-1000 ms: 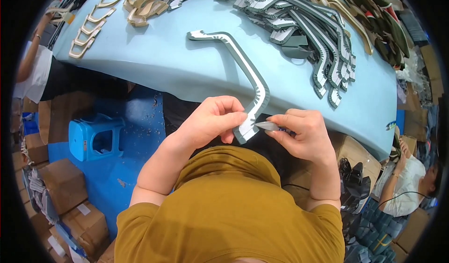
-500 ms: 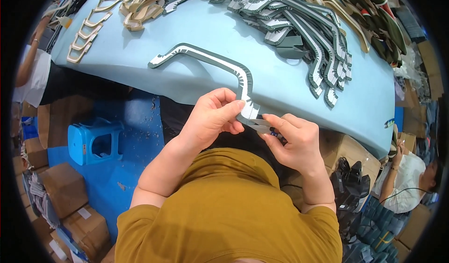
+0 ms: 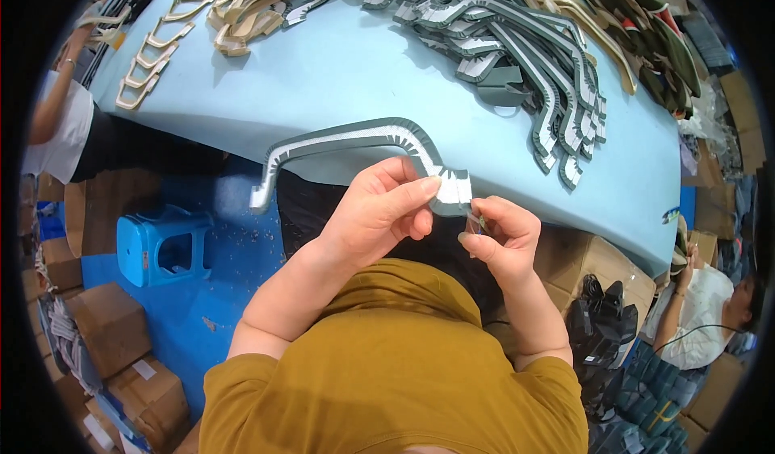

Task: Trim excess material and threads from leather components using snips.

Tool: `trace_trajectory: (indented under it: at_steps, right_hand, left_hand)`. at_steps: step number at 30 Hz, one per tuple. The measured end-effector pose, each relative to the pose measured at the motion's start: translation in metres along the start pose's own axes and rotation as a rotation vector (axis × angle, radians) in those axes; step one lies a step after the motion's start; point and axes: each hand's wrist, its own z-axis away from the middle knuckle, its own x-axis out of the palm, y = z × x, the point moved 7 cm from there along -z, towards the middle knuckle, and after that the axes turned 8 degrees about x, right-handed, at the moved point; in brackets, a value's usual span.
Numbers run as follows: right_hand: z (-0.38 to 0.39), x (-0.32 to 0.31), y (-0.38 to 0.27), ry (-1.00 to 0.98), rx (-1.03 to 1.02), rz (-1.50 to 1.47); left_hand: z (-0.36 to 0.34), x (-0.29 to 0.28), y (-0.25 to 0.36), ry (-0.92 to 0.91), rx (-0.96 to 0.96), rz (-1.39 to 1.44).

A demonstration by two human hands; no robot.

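A long, bent dark grey-green strip (image 3: 393, 131) with a white inner face is pinched near its right end by my left hand (image 3: 379, 208). Its far end hangs out to the left, past the table edge. Small cuts or folds run along the white face at the bends. My right hand (image 3: 507, 232) is closed at the strip's white right end, with thumb and fingertips around a small metal-bladed tool (image 3: 475, 225). Most of that tool is hidden by the fingers, so its exact kind does not show.
Similar grey-and-white strips (image 3: 549, 75) are heaped on the light blue tabletop (image 3: 339, 75). Beige strips (image 3: 250, 18) lie at the far left. A blue stool (image 3: 153, 248) and cardboard boxes (image 3: 111, 325) stand at left. Other people (image 3: 706, 309) sit at both sides.
The strip has turned, its far left end swinging down and off the tabletop. Its held end has shifted slightly right. The tool's blade, broad before, now shows little beside my right fingers.
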Motion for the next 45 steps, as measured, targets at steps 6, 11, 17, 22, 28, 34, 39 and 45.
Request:
trace_trajectory:
  at_steps: [6, 11, 17, 22, 28, 34, 39, 45]
  right_hand:
    - [0.006, 0.003, -0.04, 0.213, -0.549, 0.597]
    - [-0.001, -0.013, -0.03, 0.311, -0.324, 0.677]
    - [-0.002, 0.002, -0.036, 0.291, -0.324, 0.681]
    - [-0.003, 0.002, -0.035, 0.301, -0.295, 0.699]
    - [-0.002, 0.004, -0.038, 0.288, -0.319, 0.806]
    - [0.003, 0.0, -0.042, 0.335, -0.392, 0.74]
    - [0.005, 0.004, -0.05, 0.304, -0.486, 0.721]
    - [0.007, 0.0, -0.052, 0.189, -0.378, 0.584]
  left_hand:
    - [-0.001, 0.001, -0.002, 0.019, 0.11, -0.017]
    - [-0.004, -0.017, 0.015, 0.219, 0.284, -0.06]
    - [0.001, -0.009, 0.005, 0.209, 0.278, -0.054]
    - [0.002, -0.009, 0.003, 0.142, 0.284, -0.023]
    - [0.004, -0.012, 0.002, 0.134, 0.273, -0.014]
    - [0.008, -0.001, 0.014, 0.107, 0.265, -0.015]
    - [0.013, 0.002, 0.029, -0.004, 0.247, 0.094]
    - [0.032, 0.022, 0.05, -0.034, 0.354, -0.299]
